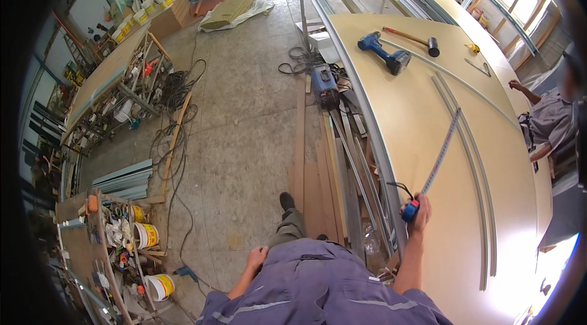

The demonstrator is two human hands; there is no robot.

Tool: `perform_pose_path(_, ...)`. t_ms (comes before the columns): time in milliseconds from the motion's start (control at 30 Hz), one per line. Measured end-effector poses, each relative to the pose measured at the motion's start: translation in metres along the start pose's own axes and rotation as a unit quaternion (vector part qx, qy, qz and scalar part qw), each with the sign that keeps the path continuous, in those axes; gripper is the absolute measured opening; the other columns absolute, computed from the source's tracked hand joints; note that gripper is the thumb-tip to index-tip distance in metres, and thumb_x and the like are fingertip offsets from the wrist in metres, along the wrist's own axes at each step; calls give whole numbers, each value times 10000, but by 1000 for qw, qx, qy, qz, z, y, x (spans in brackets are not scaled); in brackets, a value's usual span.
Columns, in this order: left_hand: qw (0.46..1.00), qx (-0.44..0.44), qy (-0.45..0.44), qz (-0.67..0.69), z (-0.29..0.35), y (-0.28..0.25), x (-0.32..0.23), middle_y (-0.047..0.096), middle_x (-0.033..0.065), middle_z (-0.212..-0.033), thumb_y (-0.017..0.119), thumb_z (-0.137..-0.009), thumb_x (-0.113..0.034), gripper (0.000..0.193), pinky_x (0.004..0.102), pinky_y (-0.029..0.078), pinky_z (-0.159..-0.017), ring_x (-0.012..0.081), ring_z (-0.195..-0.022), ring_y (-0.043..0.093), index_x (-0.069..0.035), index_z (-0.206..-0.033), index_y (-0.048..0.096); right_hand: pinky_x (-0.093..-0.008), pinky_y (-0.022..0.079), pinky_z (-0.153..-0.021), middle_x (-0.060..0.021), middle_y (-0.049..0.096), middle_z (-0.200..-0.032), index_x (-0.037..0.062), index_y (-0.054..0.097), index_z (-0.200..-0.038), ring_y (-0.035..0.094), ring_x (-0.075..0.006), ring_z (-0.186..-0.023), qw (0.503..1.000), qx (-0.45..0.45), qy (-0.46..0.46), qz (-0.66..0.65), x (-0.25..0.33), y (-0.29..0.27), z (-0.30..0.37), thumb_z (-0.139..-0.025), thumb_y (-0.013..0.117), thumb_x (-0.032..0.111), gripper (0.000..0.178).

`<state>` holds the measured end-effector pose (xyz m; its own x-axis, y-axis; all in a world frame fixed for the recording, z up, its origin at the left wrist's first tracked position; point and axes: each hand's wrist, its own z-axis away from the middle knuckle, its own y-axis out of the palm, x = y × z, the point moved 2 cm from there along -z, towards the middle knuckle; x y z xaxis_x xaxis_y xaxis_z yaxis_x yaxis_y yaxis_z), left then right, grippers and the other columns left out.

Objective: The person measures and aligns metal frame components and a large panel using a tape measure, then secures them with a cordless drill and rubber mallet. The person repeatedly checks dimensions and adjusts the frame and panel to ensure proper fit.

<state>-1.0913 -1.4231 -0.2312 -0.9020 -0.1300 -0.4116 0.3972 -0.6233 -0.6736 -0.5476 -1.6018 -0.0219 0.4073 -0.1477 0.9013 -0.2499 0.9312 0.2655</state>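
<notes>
The right hand [419, 218] has its grip curled closed around a blue and red tape measure [410, 210], nearer the person than the blue cordless drill [372, 44] on the pale worktop [409, 111]. The printed blade [441, 151] runs out from the case, and its far end meets 2 slim grey strips [484, 239], lying to the right of the drill and toward the person from it. The left hand [257, 256] is beside the person's clothing, well to the left of the drill and nearer the person; I cannot tell how far its grip is open or whether it has hold of anything. A mallet [433, 47] lies just beside the drill, its dark head to the right. Left of the drill, below the worktop's edge, stands a blue machine [324, 83]. Another person [553, 120] is well to the drill's right.
</notes>
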Motion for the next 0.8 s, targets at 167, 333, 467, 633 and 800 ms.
perform_pose_path(167,998,17,57,23,-105,-7,-25,700,247,-1018,567,-912,-460,488,464,515,-856,404,-998,667,-3,-990,720,-337,492,-465,-84,585,-697,87,569,-974,581,-209,-514,999,-52,1,6,3,15,1,-987,530,335,251)
perform_pose_path(333,996,22,91,-6,-183,-62,-78,703,244,-980,572,-915,-447,476,460,522,-835,401,-960,677,6,-951,715,-342,484,-462,-77,580,-714,99,555,-975,570,-207,-517,990,-124,-36,-52,1,44,-35,-995,526,359,263)
perform_pose_path(467,995,73,71,-12,-238,-112,-103,724,205,-901,567,-932,-439,473,433,538,-786,347,-868,704,10,-946,716,-330,472,-458,-68,580,-735,113,553,-980,575,-201,-538,986,-145,-69,-48,-3,83,-68,-995,527,366,255)
perform_pose_path(633,990,96,24,97,-304,-156,-148,739,120,-821,585,-959,-401,433,340,555,-660,176,-680,709,15,-978,705,-323,472,-462,-59,574,-737,117,550,-980,567,-194,-537,979,-180,-59,-68,-1,133,-96,-992,530,376,260)
perform_pose_path(800,984,116,0,135,-338,-169,-195,748,124,-878,585,-964,-373,415,344,557,-679,186,-711,713,26,-990,700,-332,471,-471,-61,566,-738,112,542,-975,555,-192,-534,978,-188,-68,-65,3,175,-144,-988,539,375,263)
